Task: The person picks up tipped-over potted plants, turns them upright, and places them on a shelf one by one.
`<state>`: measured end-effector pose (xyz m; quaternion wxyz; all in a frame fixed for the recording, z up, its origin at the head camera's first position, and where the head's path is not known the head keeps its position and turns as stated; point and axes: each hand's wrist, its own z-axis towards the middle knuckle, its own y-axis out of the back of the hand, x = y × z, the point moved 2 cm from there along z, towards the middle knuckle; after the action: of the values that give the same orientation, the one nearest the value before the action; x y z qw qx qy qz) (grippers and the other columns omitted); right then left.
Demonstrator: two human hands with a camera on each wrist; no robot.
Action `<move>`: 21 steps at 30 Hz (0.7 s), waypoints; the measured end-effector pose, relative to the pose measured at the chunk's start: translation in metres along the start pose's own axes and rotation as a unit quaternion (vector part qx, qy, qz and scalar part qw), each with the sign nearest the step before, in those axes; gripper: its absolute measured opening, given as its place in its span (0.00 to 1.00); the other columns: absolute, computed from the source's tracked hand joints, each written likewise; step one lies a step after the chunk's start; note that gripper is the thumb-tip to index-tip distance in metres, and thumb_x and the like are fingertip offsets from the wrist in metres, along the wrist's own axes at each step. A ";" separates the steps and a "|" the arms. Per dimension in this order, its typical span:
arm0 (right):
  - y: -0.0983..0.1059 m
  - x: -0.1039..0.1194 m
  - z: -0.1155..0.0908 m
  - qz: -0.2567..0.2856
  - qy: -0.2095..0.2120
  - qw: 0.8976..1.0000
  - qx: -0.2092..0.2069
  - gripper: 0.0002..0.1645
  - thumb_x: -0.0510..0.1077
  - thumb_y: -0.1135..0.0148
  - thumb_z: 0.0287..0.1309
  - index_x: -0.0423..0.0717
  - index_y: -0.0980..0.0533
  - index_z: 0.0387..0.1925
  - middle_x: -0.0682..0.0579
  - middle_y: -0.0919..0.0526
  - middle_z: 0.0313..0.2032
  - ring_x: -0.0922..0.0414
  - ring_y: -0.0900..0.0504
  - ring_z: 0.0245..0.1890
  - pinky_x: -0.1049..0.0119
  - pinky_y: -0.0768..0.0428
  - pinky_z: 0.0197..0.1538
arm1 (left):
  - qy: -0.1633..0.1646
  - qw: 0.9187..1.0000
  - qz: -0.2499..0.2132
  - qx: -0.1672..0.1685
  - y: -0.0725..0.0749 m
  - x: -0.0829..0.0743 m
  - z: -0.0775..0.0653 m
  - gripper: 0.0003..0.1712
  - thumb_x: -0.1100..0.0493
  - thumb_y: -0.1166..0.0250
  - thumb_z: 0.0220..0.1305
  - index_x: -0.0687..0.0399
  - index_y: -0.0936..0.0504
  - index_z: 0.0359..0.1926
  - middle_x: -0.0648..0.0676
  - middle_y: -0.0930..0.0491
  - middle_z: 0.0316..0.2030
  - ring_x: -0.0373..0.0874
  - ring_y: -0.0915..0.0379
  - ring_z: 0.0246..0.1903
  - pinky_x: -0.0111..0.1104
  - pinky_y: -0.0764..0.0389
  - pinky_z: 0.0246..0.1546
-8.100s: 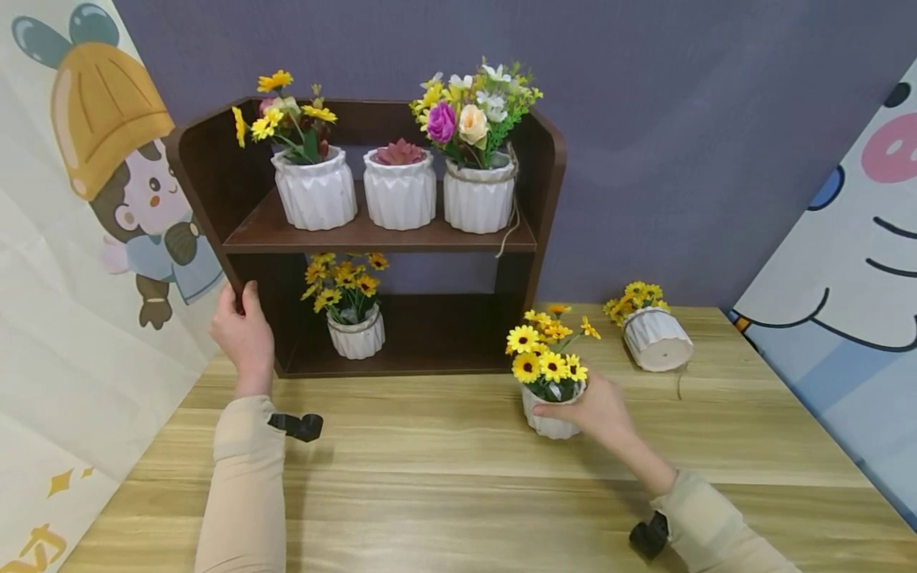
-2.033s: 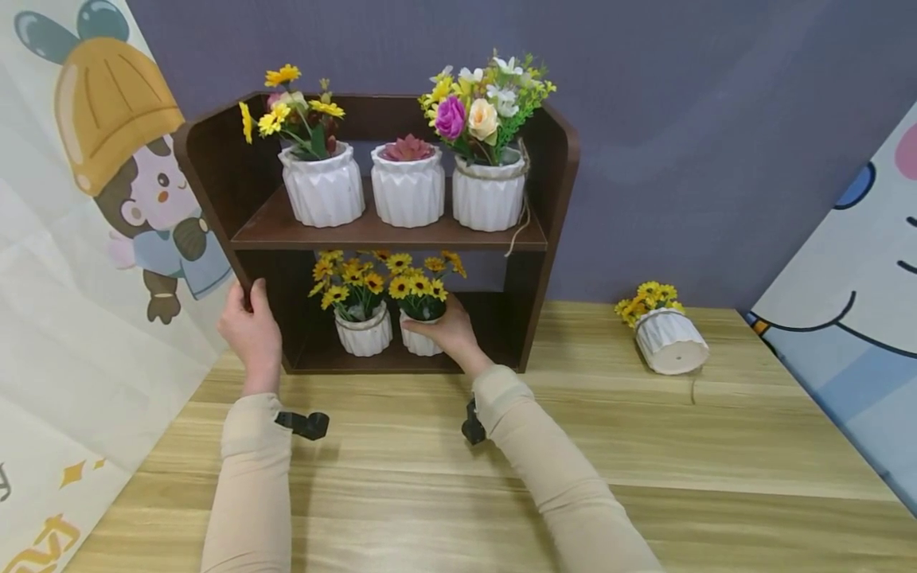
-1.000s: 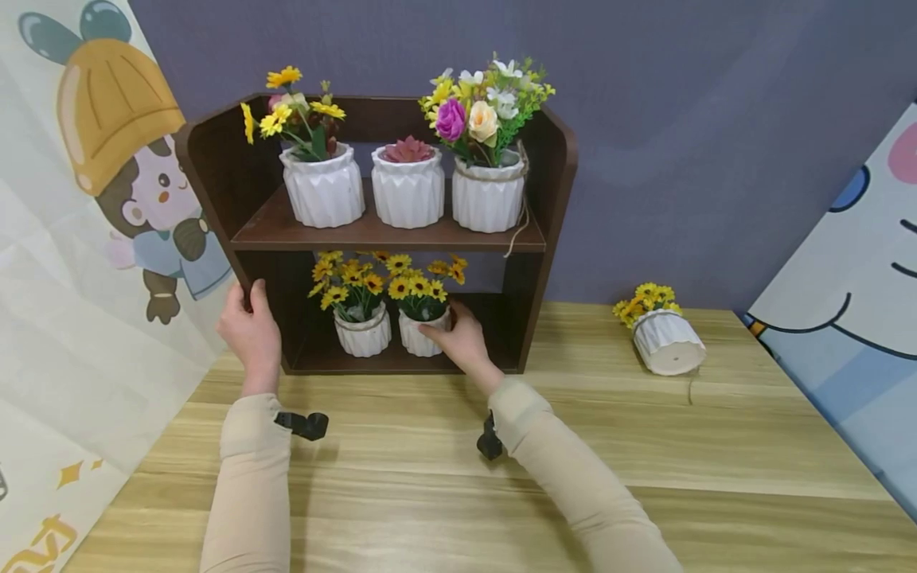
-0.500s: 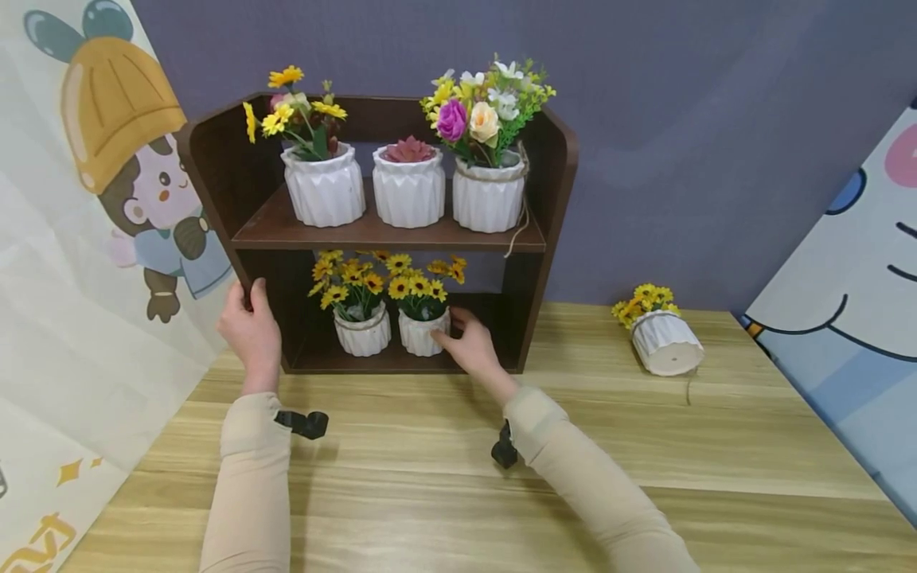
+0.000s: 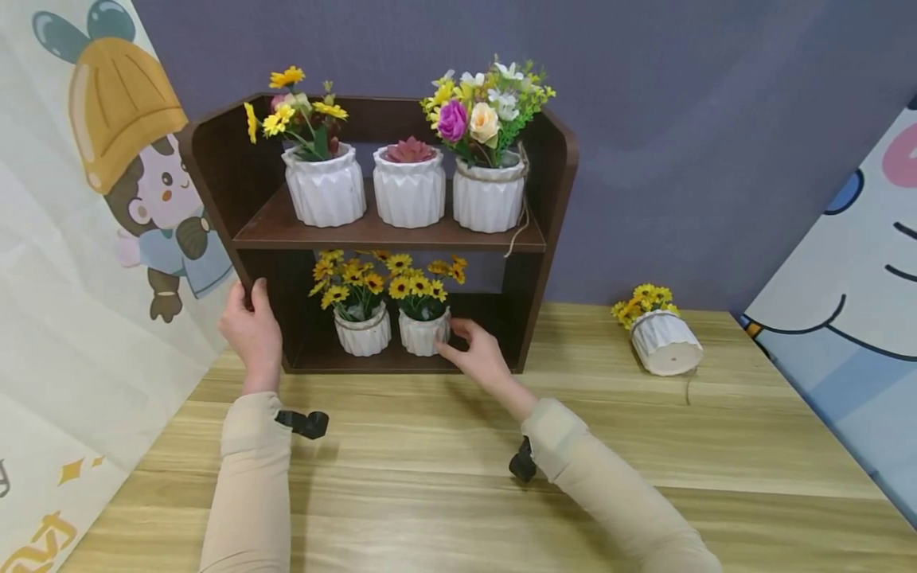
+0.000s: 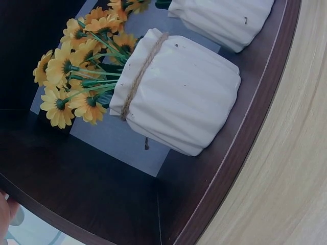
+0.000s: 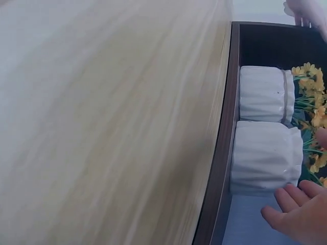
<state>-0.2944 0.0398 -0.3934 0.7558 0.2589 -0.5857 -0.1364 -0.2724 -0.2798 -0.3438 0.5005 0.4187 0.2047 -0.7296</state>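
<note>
A dark brown two-tier shelf stands on the table, and my left hand grips the edge of its left side panel. On the lower tier, a white fluted pot of yellow sunflowers stands upright beside a similar twine-tied sunflower pot. My right hand is at the right side of the first pot, fingers parted and fingertips close by its wall. The right wrist view shows that hand's fingers loosely extended beside the white pot. A third sunflower pot lies on its side at the right.
The upper tier bears a pot of mixed yellow flowers, a red succulent pot and a bouquet pot with hanging twine. A purple-grey partition rises behind the wooden table. Cartoon-printed panels flank both sides.
Earlier my right hand carried the sunflower pot from the table onto the lower tier, right of the other. It has since let go and drawn back rightward. The left hand keeps its grip.
</note>
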 end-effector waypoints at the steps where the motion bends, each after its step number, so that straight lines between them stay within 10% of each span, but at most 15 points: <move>1: 0.001 0.000 -0.002 0.001 0.004 1.000 0.001 0.34 0.54 0.37 0.51 0.45 0.32 0.58 0.48 0.27 0.56 0.52 0.29 0.57 0.56 0.32 0.57 | 0.000 1.000 -0.001 0.000 0.000 0.000 0.000 0.21 0.47 0.47 0.63 0.61 0.21 0.38 0.60 0.19 0.33 0.47 0.31 0.29 0.26 0.39 0.31; 21: 0.037 -0.013 -0.034 0.004 0.099 0.995 -0.016 0.17 0.44 0.46 0.60 0.43 0.25 0.50 0.47 0.19 0.47 0.53 0.22 0.49 0.58 0.26 0.51 | -0.005 1.000 0.005 0.004 0.002 -0.001 -0.001 0.21 0.46 0.47 0.63 0.60 0.21 0.38 0.60 0.19 0.35 0.54 0.28 0.32 0.34 0.37 0.32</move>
<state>-0.2687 0.0849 -0.3893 0.8144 0.2568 -0.5071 -0.1165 -0.2696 -0.2796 -0.3433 0.5033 0.4183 0.1968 -0.7301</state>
